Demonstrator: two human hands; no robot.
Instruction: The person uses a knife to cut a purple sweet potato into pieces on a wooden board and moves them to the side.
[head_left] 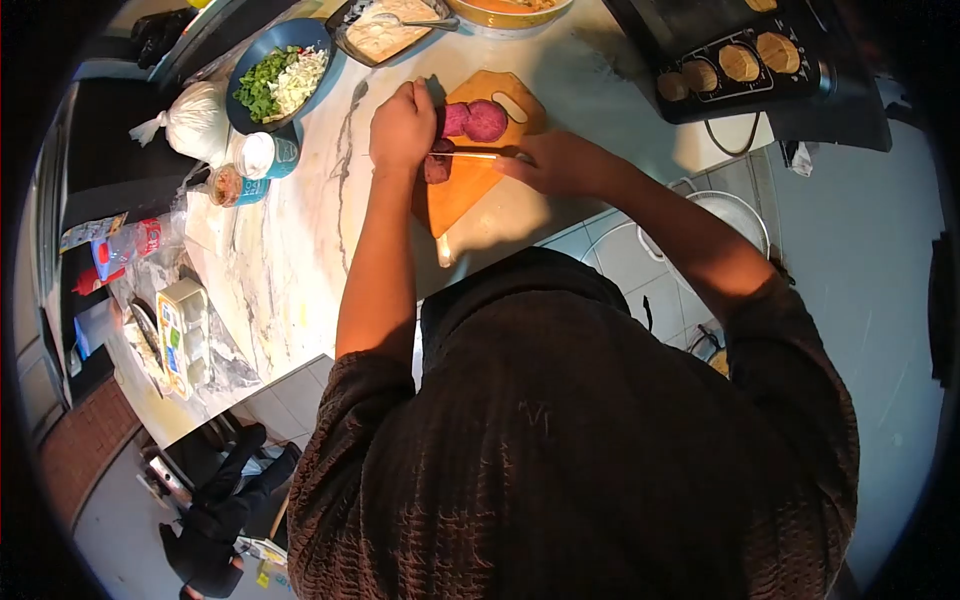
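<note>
On the board [470, 185] at the counter's [300, 240] far edge, the left hand [402, 128] curls over a purple beet [478, 120], gripping it. Right hand [555, 162] is closed around a knife [470, 155]; its blade crosses a cut piece [437, 168]. Labels on the tubs [262, 157] are unreadable. The handle is hidden.

Both arms reach forward, elbows bent. The left hand [402, 128] curls, knuckles up. The right hand [555, 163] is clenched, pointing leftward.

No label on the bottle [128, 243] or cartons [184, 330] is legible.
</note>
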